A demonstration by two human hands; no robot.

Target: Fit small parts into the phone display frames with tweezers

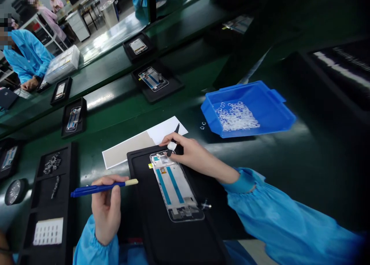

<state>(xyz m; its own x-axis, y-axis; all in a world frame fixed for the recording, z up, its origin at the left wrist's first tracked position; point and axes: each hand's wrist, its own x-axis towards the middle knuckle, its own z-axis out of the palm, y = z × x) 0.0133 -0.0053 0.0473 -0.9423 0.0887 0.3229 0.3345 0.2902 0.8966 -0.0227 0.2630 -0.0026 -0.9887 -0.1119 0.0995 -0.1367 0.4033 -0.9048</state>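
Phone frame (176,188): pale, two blue strips down its middle, lying flat in a black tray (162,238) between the two hands; its top end sits directly under the right hand (193,155); right hand closed in a pinch on a slim black tool (174,138), whose lower tip meets the frame's top edge; left hand (105,209), just left of the tray, fingers curled shut round a blue stick (98,188), cream tip pointing toward the frame but apart from it; white sheet (138,141) on the counter (303,157) just beyond both hands, partly under the tray; compartment tray (69,172), black, left of the left hand, holding small parts; blue bin (260,103) beyond and right of the right hand, small clear pieces heaped inside; further trays with frames (154,80) well beyond.
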